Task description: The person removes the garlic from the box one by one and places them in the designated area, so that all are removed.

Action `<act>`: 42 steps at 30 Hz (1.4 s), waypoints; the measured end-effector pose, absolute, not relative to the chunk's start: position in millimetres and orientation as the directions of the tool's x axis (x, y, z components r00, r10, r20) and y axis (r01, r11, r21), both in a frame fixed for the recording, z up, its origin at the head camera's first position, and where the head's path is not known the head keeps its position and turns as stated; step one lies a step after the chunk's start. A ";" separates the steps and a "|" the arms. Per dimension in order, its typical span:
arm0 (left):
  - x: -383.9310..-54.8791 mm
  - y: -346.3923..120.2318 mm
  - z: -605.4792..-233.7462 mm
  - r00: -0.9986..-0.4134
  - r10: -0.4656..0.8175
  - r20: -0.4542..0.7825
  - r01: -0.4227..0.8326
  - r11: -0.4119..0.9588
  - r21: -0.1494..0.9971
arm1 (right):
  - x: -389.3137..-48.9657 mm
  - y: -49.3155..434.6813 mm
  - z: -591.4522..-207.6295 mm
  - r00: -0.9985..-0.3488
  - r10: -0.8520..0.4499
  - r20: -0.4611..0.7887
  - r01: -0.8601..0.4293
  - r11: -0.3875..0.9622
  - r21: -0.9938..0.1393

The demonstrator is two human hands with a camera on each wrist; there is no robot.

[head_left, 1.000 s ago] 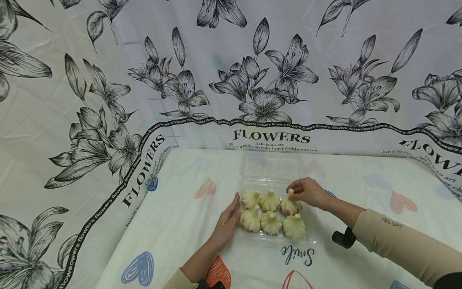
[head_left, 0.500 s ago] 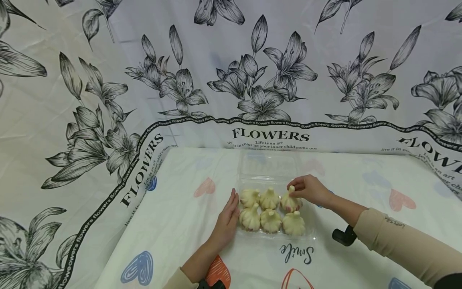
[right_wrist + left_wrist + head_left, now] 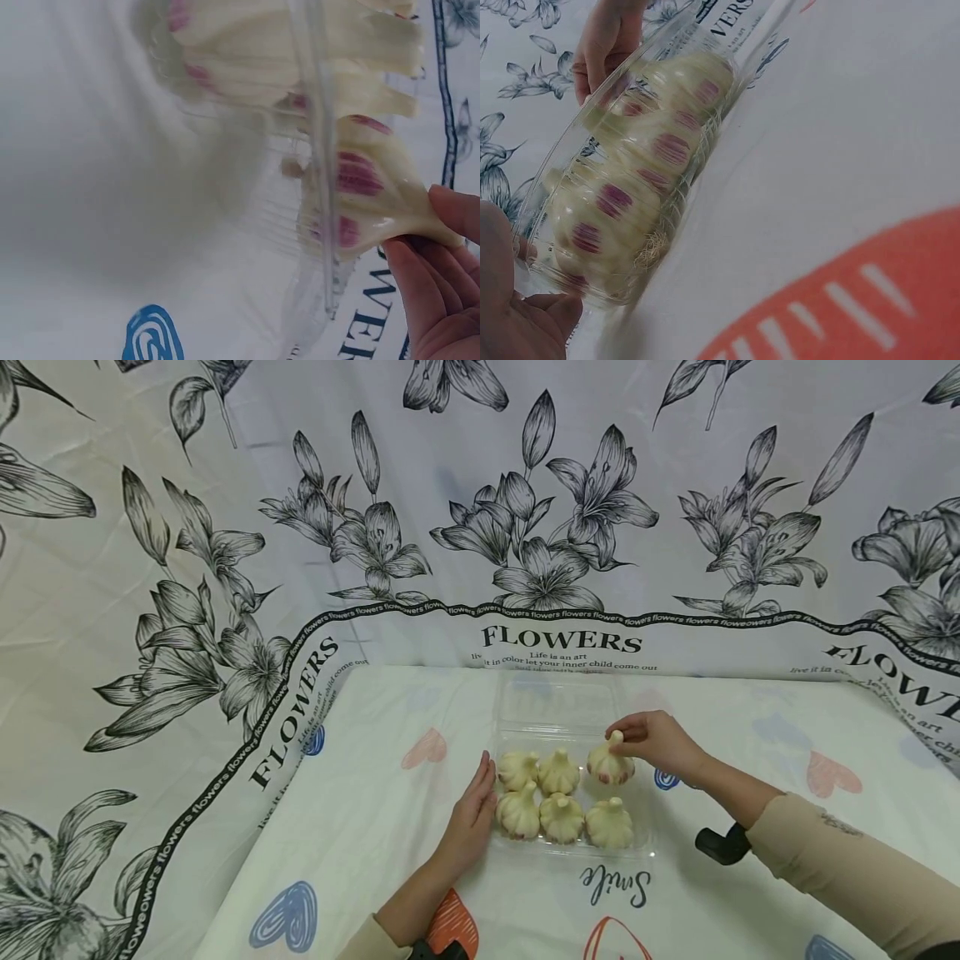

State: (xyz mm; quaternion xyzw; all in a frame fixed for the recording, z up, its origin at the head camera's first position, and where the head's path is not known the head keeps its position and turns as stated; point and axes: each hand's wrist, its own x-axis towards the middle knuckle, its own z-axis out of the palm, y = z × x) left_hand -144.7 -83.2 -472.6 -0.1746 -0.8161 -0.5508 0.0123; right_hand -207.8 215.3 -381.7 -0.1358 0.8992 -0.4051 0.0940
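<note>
My right hand [image 3: 658, 749] pinches the stem of one garlic bulb [image 3: 611, 767] at the far right of the clear container [image 3: 643, 841]; in the right wrist view the bulb's lower part shows behind the container's rim, and I can't tell whether its base touches down. My left hand [image 3: 471, 817] rests with fingers straight along the container's left wall. Inside the container sit five other bulbs [image 3: 562, 821]: two to the left of the one I hold, three in the near row, a slim gap separating mine from them. The lid [image 3: 558, 703] lies folded back at the container's far side, just short of the flowered curtain [image 3: 551, 581]. White cloth [image 3: 360, 827] stretches wide to the container's left and right, giving room beside both walls; "Smile" lettering [image 3: 617, 887] lies just in front of it.
</note>
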 end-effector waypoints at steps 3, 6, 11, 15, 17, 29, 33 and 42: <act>-145.3 -83.2 -472.9 -0.936 0.276 0.219 0.309 0.341 0.888 | -206.1 221.8 -376.4 -0.952 -0.303 -0.039 -0.167 0.623 -0.764; -145.9 -83.3 -473.9 -0.933 0.277 0.228 0.320 0.354 0.879 | -203.8 227.5 -370.2 -0.963 -0.267 -0.028 -0.146 0.610 -0.779; -145.4 -83.6 -474.7 -0.930 0.279 0.240 0.332 0.357 0.873 | -198.4 235.8 -362.1 -0.981 -0.192 -0.040 -0.084 0.597 -0.798; -145.1 -84.0 -474.9 -0.933 0.278 0.230 0.321 0.353 0.879 | -194.3 243.6 -359.4 -0.986 -0.161 -0.031 -0.073 0.598 -0.798; -145.3 -84.2 -474.9 -0.935 0.278 0.220 0.311 0.347 0.885 | -193.4 248.3 -358.5 -0.989 -0.145 -0.012 -0.078 0.600 -0.796; -143.9 -84.6 -473.2 -0.940 0.272 0.205 0.292 0.332 0.897 | -213.8 291.1 -377.1 -0.989 -0.017 0.149 -0.119 0.699 -0.705; -144.7 -84.9 -473.8 -0.940 0.271 0.208 0.295 0.335 0.895 | -224.0 300.1 -385.5 -0.985 0.043 0.165 -0.081 0.733 -0.675; -144.6 -85.1 -472.9 -0.936 0.281 0.210 0.300 0.330 0.895 | -241.0 310.2 -403.0 -0.983 0.138 0.120 0.020 0.733 -0.680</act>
